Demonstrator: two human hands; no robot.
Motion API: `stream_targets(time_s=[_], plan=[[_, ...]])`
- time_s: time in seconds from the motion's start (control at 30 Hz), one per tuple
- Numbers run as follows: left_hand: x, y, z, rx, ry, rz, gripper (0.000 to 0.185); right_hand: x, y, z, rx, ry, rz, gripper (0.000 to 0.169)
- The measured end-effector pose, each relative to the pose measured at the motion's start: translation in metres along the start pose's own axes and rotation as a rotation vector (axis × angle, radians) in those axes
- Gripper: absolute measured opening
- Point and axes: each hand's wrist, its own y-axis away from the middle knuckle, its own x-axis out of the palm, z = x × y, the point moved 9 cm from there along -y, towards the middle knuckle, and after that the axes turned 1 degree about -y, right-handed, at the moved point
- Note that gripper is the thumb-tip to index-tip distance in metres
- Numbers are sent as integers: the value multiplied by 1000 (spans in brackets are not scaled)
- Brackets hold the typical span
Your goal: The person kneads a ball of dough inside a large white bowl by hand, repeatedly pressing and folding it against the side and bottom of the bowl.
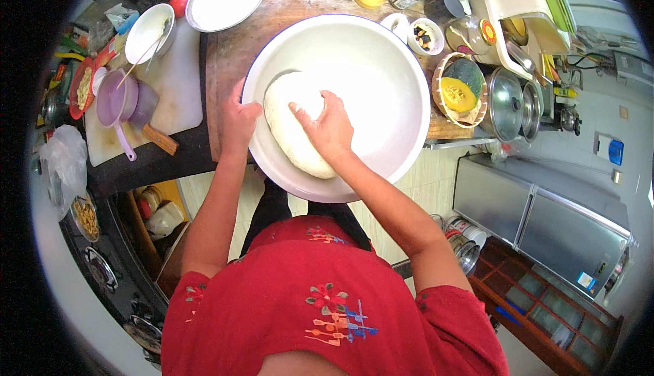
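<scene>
A large piece of pale dough (291,120) lies in the left half of a wide white basin (398,136) with a blue rim. My left hand (242,120) grips the basin's left rim, its thumb over the edge. On top of the dough rests my right hand (329,125), thumb and fingers spread apart and pressing on its surface. The basin stands on a wooden board (296,8) and its near side juts past the counter's front edge. Strong glare washes out the upper part of the dough and the basin's middle.
To the left, a cleaver (158,138) and a purple ladle (117,100) lie on a white cutting board (179,85). A bowl with chopsticks (148,33) and a white oval dish (225,0) sit behind. At right are a basket with cut pumpkin (460,92), jars and a lidded pot (506,105).
</scene>
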Motion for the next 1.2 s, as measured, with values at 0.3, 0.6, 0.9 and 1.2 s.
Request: stream_targets(time_s=[0.3, 0.6, 0.9, 1.2], plan=[[-30, 40, 23, 66, 25, -316, 49, 11, 39, 42, -413, 420, -51, 95], [-28, 50, 49, 52, 142, -304, 59, 0, -6, 46, -606, 383, -60, 86], [-32, 37, 30, 49, 40, -162, 54, -63, -96, 18, -446, 38, -217, 59], [-37, -25, 21, 197, -266, -141, 44, 0, 12, 35, -464, 468, -223, 90]])
